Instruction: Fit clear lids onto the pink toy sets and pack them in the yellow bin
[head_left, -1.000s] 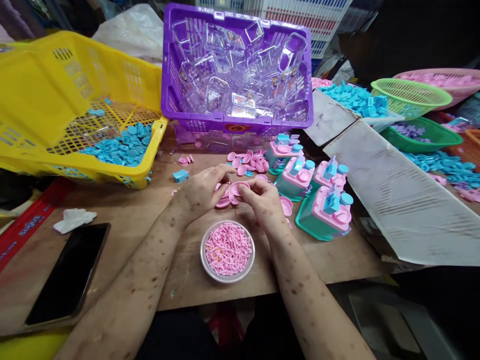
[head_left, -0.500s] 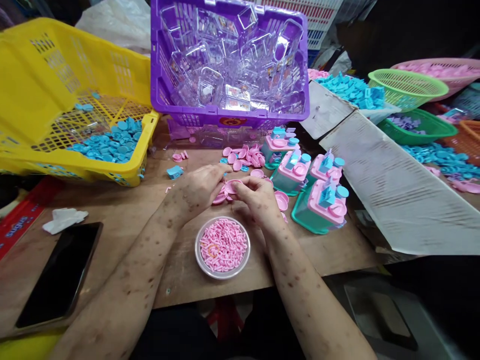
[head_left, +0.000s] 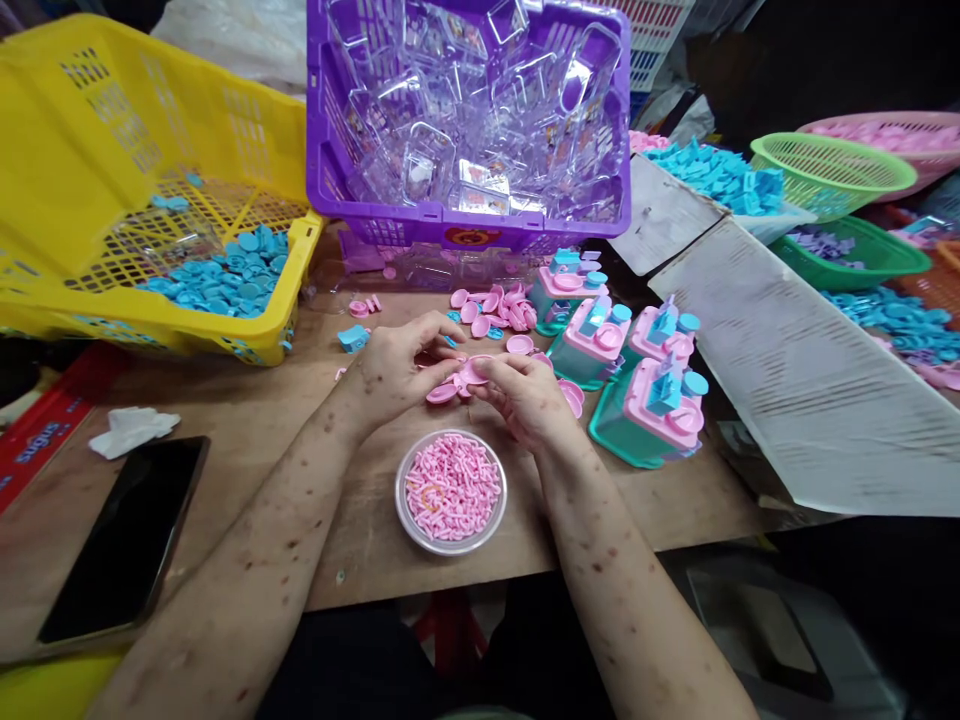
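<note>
A brown wooden tabletop (head_left: 247,420), its surface scuffed and stained, carries plastic goods in plain bright colours. At the back, a tilted purple basket (head_left: 318,150) with slotted walls holds a jumble of glossy, clear, box-shaped shells (head_left: 427,165). To the left, a yellow basket (head_left: 45,180) has a lattice floor scattered with flat, rounded blue pieces (head_left: 240,280). Pale, streaked panels (head_left: 817,370) slant along the right. A smooth black phone (head_left: 127,540) lies near a crumpled white tissue (head_left: 135,430).

Nearest the person, a round, clear-rimmed tub (head_left: 400,490) is filled with short, thin pink rods (head_left: 450,485). Four boxy toys (head_left: 626,425) stand at right, with translucent teal bodies, pink tops and blue fittings. Small pink spoon-like parts (head_left: 514,308) are heaped beyond the hands.

The pink piece (head_left: 474,370) is glossy, rounded and shallow, partly covered by fingers. It is between the hands, just above other pink oval parts (head_left: 442,394). The right hand (head_left: 529,400) pinches it between thumb and fingertips, its other fingers curled. The left hand (head_left: 394,370) has thumb and forefinger slightly parted beside it; whether they grip anything, I cannot tell.
</note>
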